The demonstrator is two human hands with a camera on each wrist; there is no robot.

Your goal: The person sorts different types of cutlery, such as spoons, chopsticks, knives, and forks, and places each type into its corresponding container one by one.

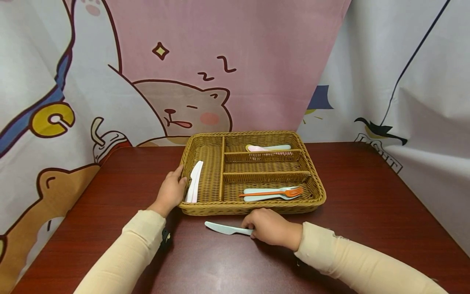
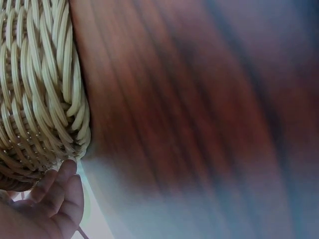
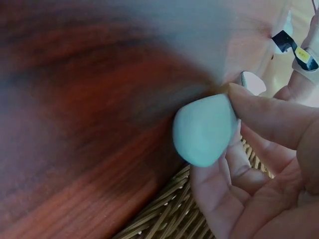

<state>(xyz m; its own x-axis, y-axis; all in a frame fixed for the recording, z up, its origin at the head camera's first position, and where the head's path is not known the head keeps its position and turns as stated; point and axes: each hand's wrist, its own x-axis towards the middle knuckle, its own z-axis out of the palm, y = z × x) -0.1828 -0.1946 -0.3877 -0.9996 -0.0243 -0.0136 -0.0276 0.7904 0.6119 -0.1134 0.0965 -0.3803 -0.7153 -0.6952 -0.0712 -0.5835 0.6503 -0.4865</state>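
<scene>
A light mint-green table knife (image 1: 224, 228) is just in front of the wicker basket (image 1: 253, 209), its blade pointing left. My right hand (image 1: 273, 228) pinches its handle between thumb and fingers; in the right wrist view the rounded handle end (image 3: 205, 130) faces the camera. My left hand (image 1: 170, 190) grips the basket's left side near the front corner. In the left wrist view, its fingers (image 2: 70, 194) lie against the outer weave (image 2: 45, 94).
Whitish-pink knives (image 1: 194, 181) lie in the basket's left compartment. Spoons (image 1: 268, 148) are in the back right compartment. An orange fork (image 1: 271, 193) lies with mint-green cutlery in the front right one. A printed curtain (image 1: 275, 73) hangs behind the dark red table (image 1: 352, 183).
</scene>
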